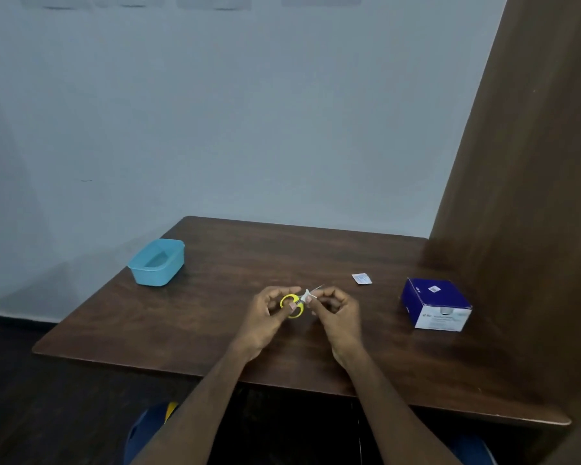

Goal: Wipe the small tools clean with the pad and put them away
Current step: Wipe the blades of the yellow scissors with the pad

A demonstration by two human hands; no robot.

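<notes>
Scissors (294, 304) and pad (306, 296), held above the middle of the table (188, 317).
Our left hand (268, 317) grips the yellow handles; our right hand (332, 312) pinches the white pad round the blades. A blue tub (156, 262) sits far left, a box (436, 303) right, a sachet (362, 278) between.

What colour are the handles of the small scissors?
Yellow; the scissors' handles show in the head view, held in the left hand.
</notes>
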